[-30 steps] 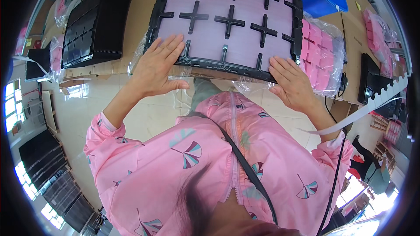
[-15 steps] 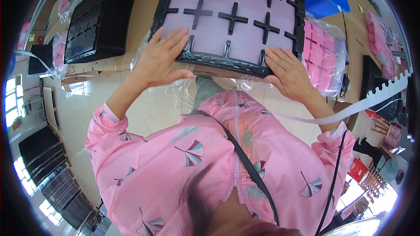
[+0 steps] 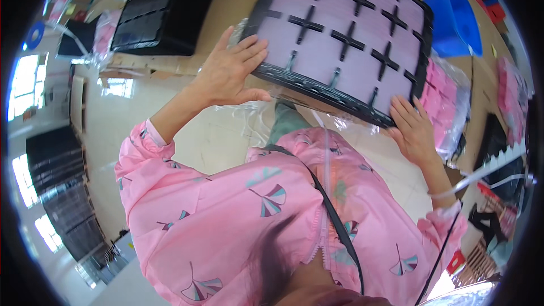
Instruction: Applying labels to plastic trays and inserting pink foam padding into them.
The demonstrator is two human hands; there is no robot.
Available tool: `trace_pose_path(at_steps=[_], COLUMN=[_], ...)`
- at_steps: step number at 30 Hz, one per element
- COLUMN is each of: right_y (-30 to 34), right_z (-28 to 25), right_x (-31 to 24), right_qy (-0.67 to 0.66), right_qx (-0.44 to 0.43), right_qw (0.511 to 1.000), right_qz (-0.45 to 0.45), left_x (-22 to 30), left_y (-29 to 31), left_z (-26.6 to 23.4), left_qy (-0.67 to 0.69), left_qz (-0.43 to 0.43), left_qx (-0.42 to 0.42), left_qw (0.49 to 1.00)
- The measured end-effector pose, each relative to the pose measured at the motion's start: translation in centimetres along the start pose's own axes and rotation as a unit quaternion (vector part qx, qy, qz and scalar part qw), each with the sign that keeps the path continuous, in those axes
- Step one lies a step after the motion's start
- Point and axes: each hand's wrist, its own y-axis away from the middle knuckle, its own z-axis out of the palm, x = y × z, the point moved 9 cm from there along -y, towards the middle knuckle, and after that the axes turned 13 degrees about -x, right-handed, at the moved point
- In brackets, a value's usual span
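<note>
A black plastic tray [image 3: 326,86] lies on the bench before me, with plus-shaped black ribs and a pale lilac sheet [image 3: 328,17] showing between them. Flat on its near left corner rest the outstretched fingers of my left hand [image 3: 232,73], the thumb spread away toward the front. My right hand [image 3: 412,127] lies at the near right corner, fingers extended over the rim and thumb by the front edge. Neither hand is wrapped round anything. Under the tray's front edge, some brown cardboard and clear plastic film show; what else is beneath is hidden.
Black trays in a stack [image 3: 164,11] stand to the left on the cardboard-covered bench [image 3: 235,5]. At right are a blue bin [image 3: 453,20] and pink foam pieces [image 3: 445,93] in clear plastic. A white toothed strip [image 3: 487,171] crosses the right side.
The whole view has shifted and turned, so the tray now appears farther right and slanted. Both hands stay on its near corners; the stack and bin shift rightward in the picture too.
</note>
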Motion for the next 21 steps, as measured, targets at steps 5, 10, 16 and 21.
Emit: trace_pose_path(at_steps=[5,10,16,21], right_y=[-1.6,-1.2,-2.3,-0.8], right_z=[-0.8,-0.2,-0.5,-0.1], right_x=[-0.8,0.0,-0.4,0.4], right_qy=[-0.009,-0.007,-0.019,-0.024], right_qx=[0.017,0.017,0.035,0.028], right_qw=[1.0,1.0,0.999,0.999], right_qz=[0.007,-0.001,0.008,-0.005], left_x=[0.7,0.0,0.8,-0.3], left_y=[-1.0,-0.6,-1.9,-0.8], left_z=[0.3,0.0,-0.3,-0.3], left_qy=[-0.008,0.016,-0.002,0.009], left_qz=[-0.015,-0.018,-0.026,-0.026], left_qx=[0.027,0.028,0.032,0.028], left_qw=[1.0,0.999,0.999,0.999])
